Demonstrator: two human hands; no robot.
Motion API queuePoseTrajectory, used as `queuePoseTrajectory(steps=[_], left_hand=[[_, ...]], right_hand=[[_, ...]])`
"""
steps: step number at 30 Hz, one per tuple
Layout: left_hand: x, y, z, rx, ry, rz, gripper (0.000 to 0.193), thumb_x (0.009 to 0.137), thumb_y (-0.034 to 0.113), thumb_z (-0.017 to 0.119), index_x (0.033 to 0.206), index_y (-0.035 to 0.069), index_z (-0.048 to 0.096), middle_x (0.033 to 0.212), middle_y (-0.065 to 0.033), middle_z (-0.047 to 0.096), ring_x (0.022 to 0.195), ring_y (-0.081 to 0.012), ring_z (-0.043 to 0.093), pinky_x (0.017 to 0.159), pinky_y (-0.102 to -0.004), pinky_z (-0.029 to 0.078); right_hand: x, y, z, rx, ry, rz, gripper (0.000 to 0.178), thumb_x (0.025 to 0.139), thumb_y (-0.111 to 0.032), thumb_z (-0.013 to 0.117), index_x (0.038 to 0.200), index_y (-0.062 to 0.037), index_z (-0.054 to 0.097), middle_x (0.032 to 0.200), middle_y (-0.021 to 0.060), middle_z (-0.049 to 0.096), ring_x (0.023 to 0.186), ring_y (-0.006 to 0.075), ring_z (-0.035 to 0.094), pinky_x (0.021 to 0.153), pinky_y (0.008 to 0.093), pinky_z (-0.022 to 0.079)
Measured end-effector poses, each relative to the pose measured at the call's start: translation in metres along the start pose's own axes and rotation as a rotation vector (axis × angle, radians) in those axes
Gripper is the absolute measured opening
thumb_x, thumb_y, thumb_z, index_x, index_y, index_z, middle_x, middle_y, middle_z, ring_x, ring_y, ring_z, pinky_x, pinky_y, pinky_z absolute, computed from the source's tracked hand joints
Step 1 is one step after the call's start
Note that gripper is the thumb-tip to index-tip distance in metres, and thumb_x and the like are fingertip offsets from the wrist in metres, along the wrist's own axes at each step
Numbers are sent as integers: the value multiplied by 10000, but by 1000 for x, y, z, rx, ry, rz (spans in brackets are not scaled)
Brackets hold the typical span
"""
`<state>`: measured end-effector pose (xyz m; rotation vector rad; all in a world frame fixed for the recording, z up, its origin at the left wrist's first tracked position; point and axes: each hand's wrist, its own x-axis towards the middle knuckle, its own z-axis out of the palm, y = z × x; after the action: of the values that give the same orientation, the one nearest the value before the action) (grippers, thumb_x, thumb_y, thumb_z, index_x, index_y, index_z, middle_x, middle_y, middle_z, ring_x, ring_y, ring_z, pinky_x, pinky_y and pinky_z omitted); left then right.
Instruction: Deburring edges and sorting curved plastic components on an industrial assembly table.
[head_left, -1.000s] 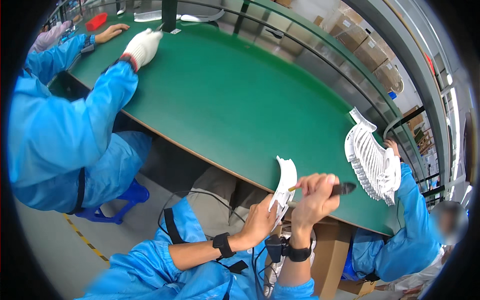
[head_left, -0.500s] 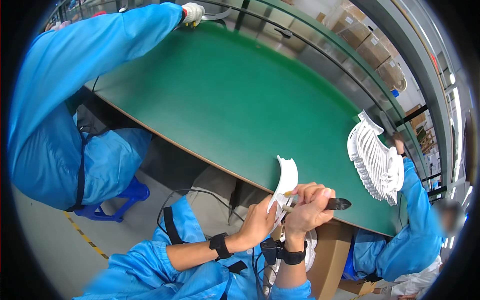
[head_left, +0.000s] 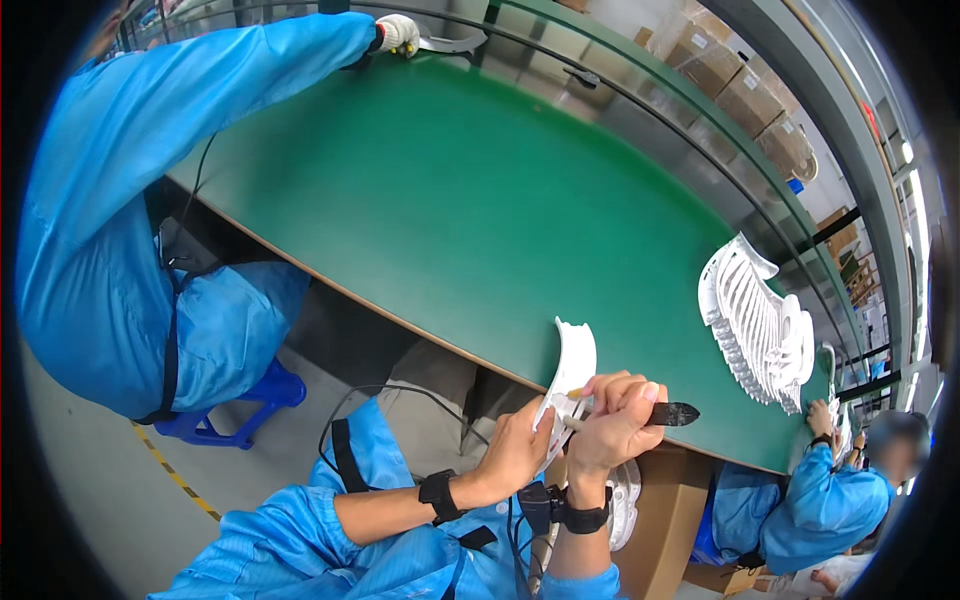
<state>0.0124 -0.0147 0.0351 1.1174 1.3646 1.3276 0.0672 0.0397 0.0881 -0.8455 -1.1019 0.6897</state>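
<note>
At the near edge of the green table, my left hand (head_left: 515, 448) grips a white curved plastic part (head_left: 575, 355) by its lower end. The part stands tilted, its broad end up over the table. Close beside it, my right hand (head_left: 615, 430) is wrapped round a hand tool with a dark, flattened end (head_left: 676, 413) sticking out to the right. A thin tan piece shows on the other side of that fist, against the part; the tool's working tip is mostly hidden by my fingers.
A row of nested white curved parts (head_left: 757, 325) stands at the right of the green table (head_left: 420, 200). A co-worker in blue (head_left: 110, 230) reaches a gloved hand across the far left. Another co-worker (head_left: 825, 500) sits at right. An open cardboard box (head_left: 660, 520) stands beside me.
My hands stay nearly in place on the white part and tool. The right co-worker's hand has drawn back from the white row toward the body. The left co-worker's glove has shifted slightly right.
</note>
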Motion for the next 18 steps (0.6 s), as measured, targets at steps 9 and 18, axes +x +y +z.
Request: queuePoseTrajectory(steps=[9, 18], left_hand=[[2, -3, 3, -6, -22, -24, 224, 941, 137, 403, 1028, -31, 524, 639, -176, 593, 574, -280, 636, 504, -360, 464], [2, 6, 2, -26, -38, -48, 219, 937, 125, 405, 1041, -24, 526, 651, -212, 587, 627, -361, 624, 509, -383, 456]], right_hand=[[4, -6, -5, 58, 14, -22, 343, 959, -200, 354, 646, -87, 271, 503, 9, 292, 445, 113, 302, 445, 289, 371], [0, -11, 1, 91, 32, -30, 349, 957, -205, 367, 643, -78, 283, 502, 7, 278, 451, 111, 309, 451, 279, 369]])
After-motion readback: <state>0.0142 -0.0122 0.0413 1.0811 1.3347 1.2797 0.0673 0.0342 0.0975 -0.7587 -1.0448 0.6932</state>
